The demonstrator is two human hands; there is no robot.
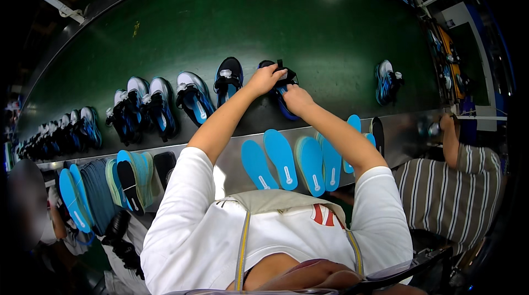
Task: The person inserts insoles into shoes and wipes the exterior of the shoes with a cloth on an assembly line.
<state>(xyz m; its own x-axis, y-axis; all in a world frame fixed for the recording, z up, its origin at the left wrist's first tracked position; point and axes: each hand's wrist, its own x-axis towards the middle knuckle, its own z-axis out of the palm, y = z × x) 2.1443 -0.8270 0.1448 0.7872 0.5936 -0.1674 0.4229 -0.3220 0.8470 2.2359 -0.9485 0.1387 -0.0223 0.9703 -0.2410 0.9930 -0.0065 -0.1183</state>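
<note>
A black and blue sports shoe (285, 108) lies on the green surface in front of me, its heel end toward me. My left hand (266, 79) is closed on the shoe's upper near the toe, by the black tongue. At the shoe's opening my right hand (298, 100) is curled, its fingertips hidden inside; what they hold, if anything, does not show. Just left stands another black shoe (228, 74) with a blue inside. Nearer to me, several blue insoles (280, 157) lie on the metal ledge below my forearms.
White, black and blue shoes (160, 102) line the green conveyor belt (330, 25) to the left. One shoe (387, 81) stands to the right. Stacked insoles (134, 182) fill the ledge's left part. A person in a striped top (449, 198) is close on my right.
</note>
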